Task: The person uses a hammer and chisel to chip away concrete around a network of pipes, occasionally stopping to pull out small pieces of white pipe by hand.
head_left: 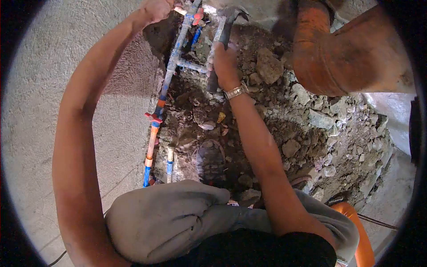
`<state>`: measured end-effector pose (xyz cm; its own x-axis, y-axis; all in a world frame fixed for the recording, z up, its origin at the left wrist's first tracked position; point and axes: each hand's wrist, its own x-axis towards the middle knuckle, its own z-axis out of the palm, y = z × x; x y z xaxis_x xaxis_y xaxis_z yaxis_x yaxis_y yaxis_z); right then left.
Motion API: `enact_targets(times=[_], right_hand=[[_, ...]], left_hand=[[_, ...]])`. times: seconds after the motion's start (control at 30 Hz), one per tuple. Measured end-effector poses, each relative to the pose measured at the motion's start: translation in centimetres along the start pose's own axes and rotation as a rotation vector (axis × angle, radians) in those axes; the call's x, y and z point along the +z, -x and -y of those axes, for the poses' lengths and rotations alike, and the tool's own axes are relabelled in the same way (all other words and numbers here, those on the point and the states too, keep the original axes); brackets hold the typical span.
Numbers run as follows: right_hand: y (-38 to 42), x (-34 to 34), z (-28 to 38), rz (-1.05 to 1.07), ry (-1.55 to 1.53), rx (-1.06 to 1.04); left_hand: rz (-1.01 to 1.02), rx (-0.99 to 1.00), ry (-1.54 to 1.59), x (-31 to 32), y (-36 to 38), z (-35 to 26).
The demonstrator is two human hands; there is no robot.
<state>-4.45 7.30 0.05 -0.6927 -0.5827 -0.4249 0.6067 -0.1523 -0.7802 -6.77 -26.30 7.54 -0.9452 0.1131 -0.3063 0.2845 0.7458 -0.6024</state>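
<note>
At the top of the view my left hand (158, 10) is closed near the upper end of the pipe run, its fingertips at a small pale piece (180, 10) beside a red valve handle (198, 17). My right hand (225, 64) is wrapped round the dark handle of a hammer (227, 31), whose claw head points up at the top centre. The hammer is over a pale pipe (217, 38) in the dug-out ground. Left of it runs a long pipe (168, 75) with a second red valve (153, 118) lower down.
A large orange pipe elbow (318, 58) juts in at the upper right. Broken stones (269, 66) and loose soil lie right of the pipes. A rough concrete wall (120, 111) stands at left. A short capped pipe (170, 164) rises near my knee.
</note>
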Motion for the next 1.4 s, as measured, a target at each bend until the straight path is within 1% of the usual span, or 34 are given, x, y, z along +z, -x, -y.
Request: enact_targets(times=[0.07,0.2,0.27,0.3,0.33,0.37,0.4,0.47,0.6,0.63,0.7,0.73,0.77,0.8,0.87,0.9,0.97,1.1,1.17,1.2,1.23,1.27,1.3,1.37,1.4], right_hand=[[0.4,0.6,0.3,-0.046,0.021,0.001],[-2.0,0.9,-1.9,-0.112,0.027,-0.008],[-3.9,0.3,-3.1,-0.03,0.161,0.038],[-3.2,0.4,-2.5,-0.03,0.16,0.035],[-1.6,0.6,-1.5,-0.03,0.144,0.044],[-0.8,0.8,-1.0,-0.03,0.127,0.054],[-1.0,0.8,-1.5,-0.031,0.126,0.055],[-1.2,0.7,-2.7,-0.073,0.139,-0.15],[-1.6,0.8,-2.9,-0.116,0.111,-0.175],[-1.8,0.7,-3.1,-0.097,0.213,-0.304],[-2.8,0.4,-4.5,-0.077,0.314,-0.43],[-3.5,0.4,-5.4,-0.111,0.302,-0.469],[-3.2,0.6,-5.1,-0.13,0.296,-0.487],[-2.3,1.1,-3.8,-0.149,0.291,-0.506],[-0.5,1.8,-1.0,-0.19,0.172,-0.038],[-0.7,1.7,-1.3,-0.194,0.17,-0.038],[-1.3,1.7,-2.1,-0.163,0.178,-0.106],[-0.4,2.2,-1.4,-0.165,0.092,-0.025],[-1.9,1.9,-2.4,-0.097,0.135,0.075],[-2.0,1.7,-2.7,-0.098,0.133,0.071],[-2.0,1.5,-3.0,-0.134,0.195,0.004],[-1.9,1.4,-3.2,-0.169,0.256,-0.059],[-1.1,1.7,-2.7,-0.169,0.254,-0.056],[1.2,2.7,-1.1,-0.195,0.007,-0.06],[0.8,2.8,-1.5,-0.195,0.008,-0.061]], left_hand=[[-0.173,0.076,-0.051,-0.8,0.6,0.0],[-0.15,0.063,0.024,-1.1,0.3,0.1],[-0.092,-0.002,0.139,-3.4,0.3,-0.6],[-0.094,-0.002,0.137,-2.3,0.0,-0.5],[-0.217,-0.058,0.024,0.5,-0.4,-0.5],[-0.338,-0.114,-0.09,1.9,-0.5,-0.5],[-0.337,-0.112,-0.089,0.4,-0.5,-0.6],[0.029,-0.124,0.055,-2.6,-0.6,-0.8],[-0.002,-0.087,0.014,-4.9,0.4,-1.7],[-0.018,-0.079,-0.001,-5.4,0.5,-1.8],[-0.031,-0.07,-0.017,-3.8,0.3,-1.4],[-0.07,-0.048,-0.05,-1.5,-0.1,-0.8],[-0.109,-0.025,-0.082,-0.1,-0.4,-0.5],[-0.109,-0.022,-0.081,-0.7,-0.3,-0.8],[-0.114,-0.101,0.038,-2.4,0.2,-1.5],[-0.115,-0.098,0.039,-4.3,0.5,-1.9],[0.011,-0.135,0.118,-7.3,0.7,-2.5],[-0.035,-0.068,0.064,-6.1,1.2,-1.8],[-0.168,0.025,0.128,-5.7,1.1,-1.5],[-0.171,0.026,0.125,-3.2,0.5,-0.2],[-0.427,0.235,0.305,1.6,-0.3,1.9],[-0.678,0.447,0.487,4.4,-0.7,3.0],[-0.676,0.448,0.489,4.8,-0.7,3.0],[-0.152,0.11,0.24,5.2,-0.6,2.7],[-0.153,0.11,0.24,3.5,-0.2,2.2]])
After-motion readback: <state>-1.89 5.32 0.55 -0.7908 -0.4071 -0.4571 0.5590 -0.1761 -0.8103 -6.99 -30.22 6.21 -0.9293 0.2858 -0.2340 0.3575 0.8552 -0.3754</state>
